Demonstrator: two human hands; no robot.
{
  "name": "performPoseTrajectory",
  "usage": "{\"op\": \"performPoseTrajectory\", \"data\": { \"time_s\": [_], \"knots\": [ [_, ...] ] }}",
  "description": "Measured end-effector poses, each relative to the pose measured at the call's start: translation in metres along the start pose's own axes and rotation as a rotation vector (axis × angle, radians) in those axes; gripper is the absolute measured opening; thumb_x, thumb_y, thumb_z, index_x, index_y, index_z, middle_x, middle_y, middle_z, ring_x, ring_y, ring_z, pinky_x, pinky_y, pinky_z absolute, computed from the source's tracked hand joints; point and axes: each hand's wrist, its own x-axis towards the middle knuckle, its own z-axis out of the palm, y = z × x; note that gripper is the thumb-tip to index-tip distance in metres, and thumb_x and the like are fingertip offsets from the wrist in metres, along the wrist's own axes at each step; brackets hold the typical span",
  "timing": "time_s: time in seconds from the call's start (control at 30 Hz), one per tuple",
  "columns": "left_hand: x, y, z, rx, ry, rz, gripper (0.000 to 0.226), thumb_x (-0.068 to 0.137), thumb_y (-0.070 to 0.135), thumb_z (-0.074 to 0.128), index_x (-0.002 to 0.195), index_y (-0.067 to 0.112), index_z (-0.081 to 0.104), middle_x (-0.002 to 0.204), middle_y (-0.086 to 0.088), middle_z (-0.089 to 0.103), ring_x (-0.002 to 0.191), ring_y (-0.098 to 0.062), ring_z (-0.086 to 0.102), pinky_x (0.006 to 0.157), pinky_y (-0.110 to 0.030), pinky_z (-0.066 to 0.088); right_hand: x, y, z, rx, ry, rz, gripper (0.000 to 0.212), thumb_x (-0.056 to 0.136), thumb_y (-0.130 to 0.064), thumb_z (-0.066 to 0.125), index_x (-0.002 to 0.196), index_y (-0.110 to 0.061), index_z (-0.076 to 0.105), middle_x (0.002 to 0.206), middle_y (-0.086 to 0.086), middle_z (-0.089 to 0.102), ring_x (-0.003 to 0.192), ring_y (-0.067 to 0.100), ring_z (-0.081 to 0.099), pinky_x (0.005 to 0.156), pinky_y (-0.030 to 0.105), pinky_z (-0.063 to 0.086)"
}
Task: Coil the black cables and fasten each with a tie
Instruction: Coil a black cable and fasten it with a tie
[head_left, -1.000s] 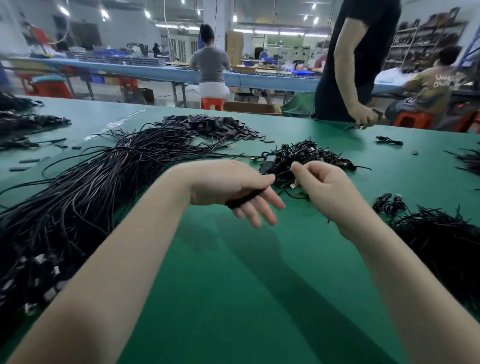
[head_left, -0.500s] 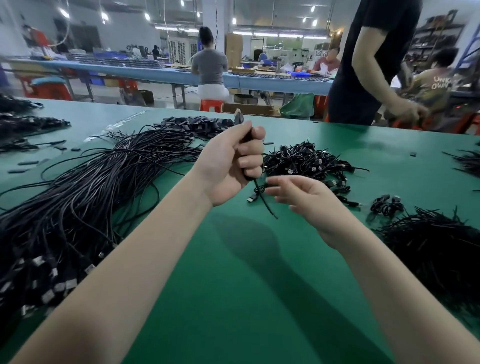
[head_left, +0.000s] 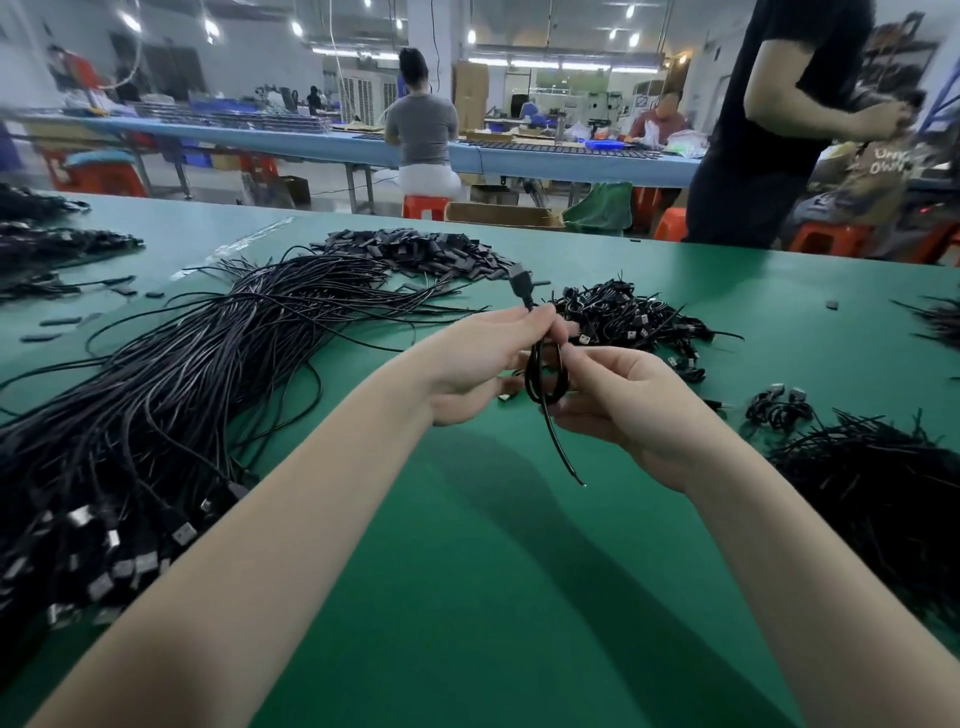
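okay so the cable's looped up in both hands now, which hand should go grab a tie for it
Probably the right hand. The left hand pinches the top of the coiled cable and can keep it together, while the loose black ties lie on the right.

Bright overhead strip lighting, soft forearm shadows, blurred background, wide-angle edge distortion.

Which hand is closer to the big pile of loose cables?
Left. The left hand is just right of the loose cable pile, pinching the coiled cable. The right hand holds the coil's other side, farther from the pile.
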Motion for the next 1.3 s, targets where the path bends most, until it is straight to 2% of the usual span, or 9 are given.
{"op": "performPoseTrajectory", "data": {
  "time_s": [0.13,0.27,0.63,0.73,0.83,0.9,1.07,1.2,1.3],
  "knots": [
    [0.001,0.001,0.001,-0.193,0.003,0.025,0.027,0.103,0.029,0.039,0.085,0.018,0.056,0.102,0.001,0.068,0.093,-0.017,0.055,0.083,-0.026,0.044,-0.004,0.001,0.004,-0.036,-0.108,-0.058,0.044,0.074,-0.043,0.069,0.108,-0.016,0.060,0.084,-0.008,0.068,0.080,0.014,0.070,0.080,0.033,0.058],
    [0.002,-0.002,0.008,-0.227,0.002,0.067,0.026,0.103,0.026,0.040,0.087,0.014,0.057,0.083,0.001,0.058,0.078,-0.014,0.051,0.082,-0.032,0.038,0.000,0.006,0.018,-0.286,0.040,-0.228,0.013,0.089,-0.028,0.066,0.092,-0.018,0.057,0.068,-0.017,0.058,0.061,0.000,0.056,0.067,0.027,0.057],
    [0.003,-0.005,0.016,-0.067,0.101,-0.017,0.026,0.100,0.034,0.047,0.094,0.022,0.069,0.097,0.005,0.068,0.089,-0.011,0.057,0.089,-0.029,0.043,0.010,0.020,0.010,-0.686,0.210,-0.311,0.024,0.102,-0.031,0.037,0.082,-0.021,0.045,0.068,-0.003,0.054,0.050,0.011,0.055,0.052,0.026,0.041],
    [0.005,-0.012,0.011,0.591,0.320,0.065,0.028,0.096,0.045,0.052,0.084,0.022,0.061,0.087,0.003,0.064,0.074,-0.013,0.059,0.065,-0.016,0.044,0.015,0.032,0.000,-0.821,0.180,-0.129,0.031,0.103,-0.034,0.033,0.078,-0.016,0.039,0.069,0.002,0.049,0.061,0.022,0.045,0.058,0.031,0.033],
    [0.009,-0.024,0.011,1.283,0.648,0.319,0.049,0.089,0.024,0.063,0.133,0.015,0.043,0.133,-0.009,0.051,0.115,-0.026,0.054,0.091,-0.034,0.043,0.016,0.039,-0.009,-1.022,0.120,0.042,0.034,0.104,-0.034,0.030,0.074,-0.016,0.034,0.071,0.002,0.046,0.072,0.026,0.046,0.063,0.034,0.033],
    [0.018,-0.037,0.015,1.634,0.516,0.429,0.078,0.084,0.009,0.059,0.149,0.022,0.019,0.153,-0.007,0.027,0.138,-0.032,0.030,0.106,-0.043,0.029,0.014,0.037,-0.012,-1.022,0.012,0.053,0.033,0.104,-0.032,0.031,0.076,-0.015,0.037,0.071,0.001,0.045,0.070,0.024,0.045,0.063,0.033,0.036],
    [0.023,-0.072,0.026,1.712,0.228,0.552,0.022,0.101,0.028,0.038,0.117,0.015,0.048,0.112,-0.002,0.060,0.106,-0.026,0.060,0.089,-0.035,0.033,0.003,0.012,-0.028,-1.057,-0.174,0.044,0.031,0.103,-0.030,0.032,0.075,-0.020,0.041,0.070,-0.006,0.046,0.057,0.006,0.041,0.051,0.019,0.031],
    [0.026,-0.084,0.036,1.620,0.149,0.551,0.033,0.104,0.040,0.028,0.103,0.013,0.048,0.100,-0.003,0.064,0.087,-0.029,0.064,0.064,-0.034,0.031,-0.006,0.017,-0.038,-1.712,-0.176,-0.123,0.018,0.103,-0.027,0.027,0.092,-0.023,0.041,0.088,-0.004,0.049,0.089,0.022,0.057,0.073,0.033,0.043],
    [0.024,-0.099,0.032,1.478,0.148,0.534,0.029,0.103,0.040,0.028,0.092,0.016,0.041,0.080,0.000,0.057,0.069,-0.030,0.056,0.060,-0.033,0.027,-0.014,0.020,-0.055,-2.048,-0.076,-0.372,0.032,0.101,-0.042,0.026,0.128,-0.028,0.035,0.115,-0.004,0.049,0.109,0.019,0.053,0.084,0.032,0.038]
  ]
}}
